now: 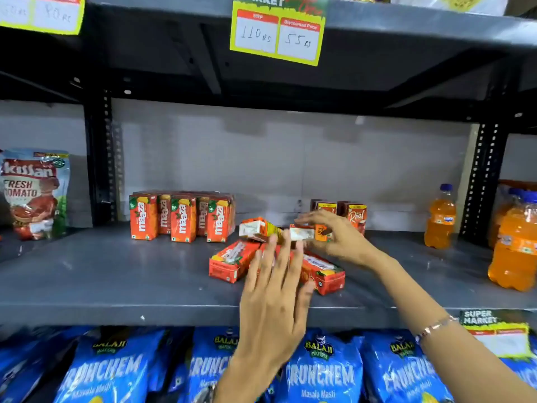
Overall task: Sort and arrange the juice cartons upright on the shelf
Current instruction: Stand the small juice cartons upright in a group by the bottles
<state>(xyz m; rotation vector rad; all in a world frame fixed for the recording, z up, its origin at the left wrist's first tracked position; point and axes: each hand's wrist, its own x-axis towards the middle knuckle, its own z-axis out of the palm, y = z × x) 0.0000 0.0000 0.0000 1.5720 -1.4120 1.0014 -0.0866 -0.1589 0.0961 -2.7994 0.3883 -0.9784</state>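
Several orange Maaza cartons [182, 216] stand upright in a group at the back left of the grey shelf [116, 274]. Two dark red Real cartons [356, 215] stand upright behind my right hand. Several Maaza cartons lie flat in the middle, among them one on the left [231, 261] and one on the right [327, 273]. My right hand [334, 237] grips a small carton [305, 234] held sideways above the pile. Another tilted carton [257, 229] lies just left of it. My left hand [276, 298] hovers with fingers spread over the flat cartons, holding nothing.
Orange soda bottles stand at the right, one inside the bay [440, 218] and larger ones [514, 242] past the upright post. A Kissan tomato pouch [33, 193] stands at far left. Blue Balaji snack bags [107, 370] fill the shelf below. Price tags [277, 33] hang above.
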